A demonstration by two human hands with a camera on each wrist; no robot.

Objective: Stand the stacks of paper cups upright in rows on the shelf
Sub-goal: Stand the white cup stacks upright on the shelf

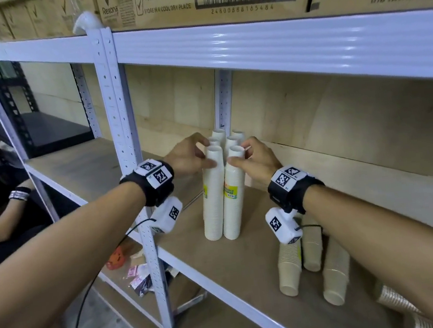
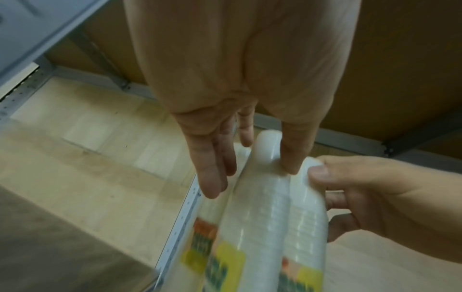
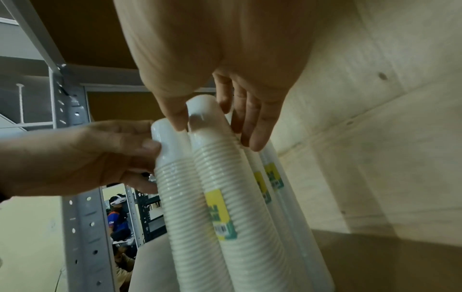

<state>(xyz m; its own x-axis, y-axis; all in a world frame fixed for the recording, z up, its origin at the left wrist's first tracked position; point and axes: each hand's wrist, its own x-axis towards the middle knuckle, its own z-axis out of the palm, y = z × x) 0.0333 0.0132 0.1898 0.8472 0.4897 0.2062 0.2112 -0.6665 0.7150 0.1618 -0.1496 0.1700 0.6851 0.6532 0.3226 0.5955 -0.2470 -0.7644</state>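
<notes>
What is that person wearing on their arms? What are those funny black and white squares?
Both arms are bare, with no sleeves. Each wrist has a wide black strap, the left wrist band and the right wrist band, topped with white tiles printed with black square codes. Under each hangs a small white camera box with another code. A thin black cable trails from the left one.

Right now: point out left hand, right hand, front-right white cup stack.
left hand [image 1: 186,155]: head view, back of the hand.
right hand [image 1: 256,159]: head view, back of the hand.
front-right white cup stack [image 1: 235,210]: head view, mid-body below the label.
</notes>
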